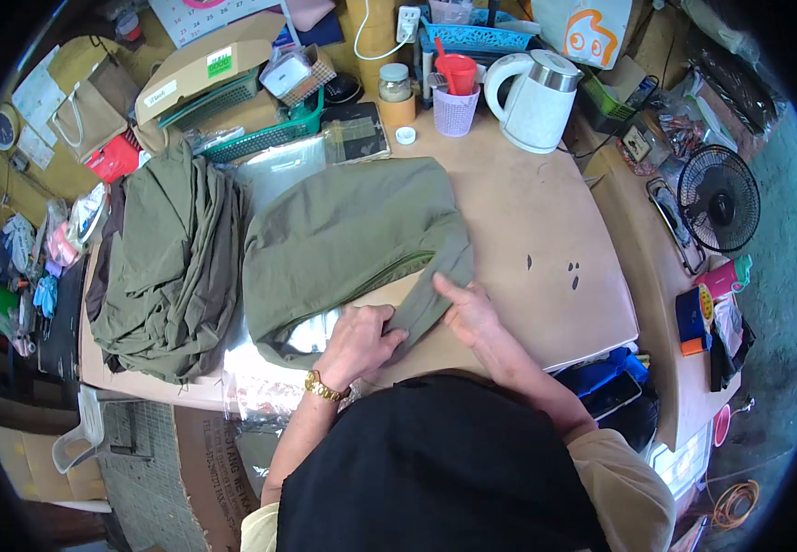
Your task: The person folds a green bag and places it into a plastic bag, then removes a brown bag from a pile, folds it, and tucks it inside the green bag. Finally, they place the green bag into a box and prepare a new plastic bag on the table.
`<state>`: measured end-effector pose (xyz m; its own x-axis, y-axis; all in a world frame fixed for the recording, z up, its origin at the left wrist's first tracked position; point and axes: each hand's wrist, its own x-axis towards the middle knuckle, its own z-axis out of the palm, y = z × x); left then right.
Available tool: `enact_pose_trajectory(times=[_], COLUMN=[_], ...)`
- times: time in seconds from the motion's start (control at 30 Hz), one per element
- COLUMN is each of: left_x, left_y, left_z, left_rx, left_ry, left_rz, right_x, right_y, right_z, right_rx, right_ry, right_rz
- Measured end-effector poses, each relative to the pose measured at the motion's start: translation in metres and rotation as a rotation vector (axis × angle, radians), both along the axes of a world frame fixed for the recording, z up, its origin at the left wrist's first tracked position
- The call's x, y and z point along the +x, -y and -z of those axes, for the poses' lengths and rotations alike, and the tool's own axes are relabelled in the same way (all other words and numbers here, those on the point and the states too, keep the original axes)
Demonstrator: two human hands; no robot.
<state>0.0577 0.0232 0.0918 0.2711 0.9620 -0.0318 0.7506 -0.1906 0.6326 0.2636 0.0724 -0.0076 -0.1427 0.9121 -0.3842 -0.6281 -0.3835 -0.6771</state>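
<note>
An olive-green fabric piece (352,216) lies on the brown tabletop, with an opening along its near side. My left hand (359,342), with a gold watch at the wrist, has its fingers closed on the near edge of the fabric. To the right, my right hand (468,311) pinches the fabric's right-hand strip between thumb and fingers. Part of the fingers of both hands is hidden by cloth or by the hand itself. A heap of similar green garments (173,267) rests just left of the piece.
A white kettle (538,103), a purple cup (455,110) and a jar (395,92) stand at the back of the table (545,212). Green baskets (260,133) and a cardboard box (205,69) are at the back left. A black fan (718,198) stands at the right.
</note>
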Motion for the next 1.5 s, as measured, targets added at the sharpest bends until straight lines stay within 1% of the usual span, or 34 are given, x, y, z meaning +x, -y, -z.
enact_pose_trajectory(times=[0.03, 0.07, 0.13, 0.17, 0.2, 0.27, 0.3, 0.37, 0.4, 0.47, 0.5, 0.57, 0.63, 0.7, 0.73, 0.77, 0.8, 0.83, 0.9, 0.97, 1.0, 1.07, 1.1, 1.13, 1.17, 1.2, 1.23, 1.3, 1.33, 1.37, 1.4, 1.43, 1.47, 1.5], left_x=[-0.003, -0.005, -0.008, -0.009, -0.008, -0.003, -0.001, -0.003, -0.005, -0.007, -0.008, -0.008, -0.006, -0.004, -0.003, -0.002, -0.002, -0.001, -0.001, -0.002, -0.004, -0.013, -0.015, -0.013, -0.007, -0.003, -0.003, -0.021, -0.036, -0.060, -0.078, -0.093, -0.105, -0.104], left_y=[0.003, 0.004, 0.004, 0.003, 0.004, 0.003, 0.003, 0.003, 0.003, 0.002, 0.002, 0.001, 0.000, 0.001, -0.001, -0.002, -0.003, -0.003, -0.003, -0.004, -0.004, -0.005, -0.007, -0.003, 0.001, 0.002, 0.004, 0.014, 0.017, 0.015, 0.013, 0.008, 0.002, -0.001], left_z=[0.000, -0.005, -0.023, -0.017, -0.011, -0.003, -0.001, 0.000, 0.001, 0.004, 0.005, 0.002, -0.003, -0.006, -0.005, -0.001, 0.002, 0.003, 0.005, 0.006, 0.006, 0.006, 0.006, 0.004, 0.000, -0.007, -0.013, -0.024, -0.027, -0.023, -0.015, -0.007, -0.001, -0.005], left_rx=[-0.051, -0.053, -0.181, -0.121, -0.120, 0.079, 0.159, 0.115, 0.071, 0.071, 0.071, 0.051, 0.030, 0.086, 0.088, 0.154, 0.220, 0.221, 0.111, 0.100, 0.092, 0.122, 0.150, 0.143, 0.146, 0.160, 0.087, 0.118, 0.143, 0.010, -0.004, -0.003, 0.002, 0.000], left_ry=[0.002, 0.004, 0.010, 0.006, 0.006, 0.137, 0.155, 0.150, 0.144, 0.158, 0.168, 0.196, 0.224, 0.200, 0.203, 0.216, 0.230, 0.233, 0.198, 0.170, 0.141, 0.090, 0.037, 0.039, 0.049, 0.057, 0.100, 0.070, 0.045, -0.122, -0.253, -0.131, -0.014, -0.017], left_rz=[0.053, 0.043, -0.042, -0.054, -0.059, -0.068, -0.036, -0.048, -0.061, -0.067, -0.072, -0.084, -0.090, -0.095, -0.099, -0.080, -0.059, -0.061, -0.071, -0.056, -0.041, -0.017, 0.004, -0.002, 0.049, 0.100, 0.111, 0.108, 0.101, 0.131, 0.104, -0.020, -0.139, -0.146], right_x=[0.005, 0.010, 0.011, 0.011, 0.006, -0.006, -0.010, -0.014, -0.011, -0.005, -0.007, -0.013, -0.022, -0.025, -0.023, -0.022, -0.022, -0.022, -0.020, -0.015, -0.010, 0.002, -0.002, -0.011, -0.024, -0.031, -0.030, -0.020, -0.015, -0.010, -0.004, 0.004, 0.011, 0.012], right_y=[-0.004, -0.007, -0.010, -0.006, 0.003, 0.023, 0.031, 0.042, 0.040, 0.034, 0.033, 0.035, 0.038, 0.043, 0.046, 0.050, 0.054, 0.057, 0.060, 0.061, 0.060, 0.054, 0.067, 0.070, 0.069, 0.063, 0.051, 0.021, 0.010, 0.001, -0.006, -0.012, -0.015, -0.016], right_z=[0.004, 0.007, -0.004, -0.009, -0.019, -0.032, -0.030, -0.027, -0.022, -0.007, -0.006, -0.005, -0.025, -0.035, -0.036, -0.036, -0.039, -0.044, -0.040, -0.027, -0.036, -0.085, -0.121, -0.130, -0.136, -0.141, -0.130, -0.098, -0.101, -0.103, -0.105, -0.111, -0.120, -0.125], right_rx=[0.005, 0.004, 0.106, 0.072, 0.073, 0.014, 0.015, 0.047, 0.048, 0.018, 0.021, 0.025, 0.033, 0.035, 0.098, 0.157, 0.157, 0.156, 0.152, 0.083, 0.081, 0.199, 0.462, 0.458, 0.882, 1.280, 1.285, 1.243, 1.259, 1.286, 1.309, 1.320, 1.233, 1.140], right_ry=[0.131, 0.133, -0.103, -0.209, -0.210, -0.265, -0.264, -0.006, -0.003, 0.034, 0.035, -0.051, -0.080, -0.106, -0.020, 0.065, 0.067, 0.055, 0.045, 0.086, 0.086, 0.879, 1.128, 1.125, 1.349, 1.495, 1.492, 1.547, 1.546, 1.560, 1.571, 1.566, 1.554, 1.541], right_rz=[0.036, 0.025, 0.139, 0.068, 0.063, -0.178, -0.178, -0.300, -0.299, -0.098, -0.103, 0.041, 0.058, 0.070, -0.116, -0.301, -0.302, -0.300, -0.299, -0.381, -0.380, -1.226, -1.016, -1.025, -0.559, -0.020, -0.016, -0.488, -0.490, -0.399, -0.311, -0.322, -0.371, -0.418])
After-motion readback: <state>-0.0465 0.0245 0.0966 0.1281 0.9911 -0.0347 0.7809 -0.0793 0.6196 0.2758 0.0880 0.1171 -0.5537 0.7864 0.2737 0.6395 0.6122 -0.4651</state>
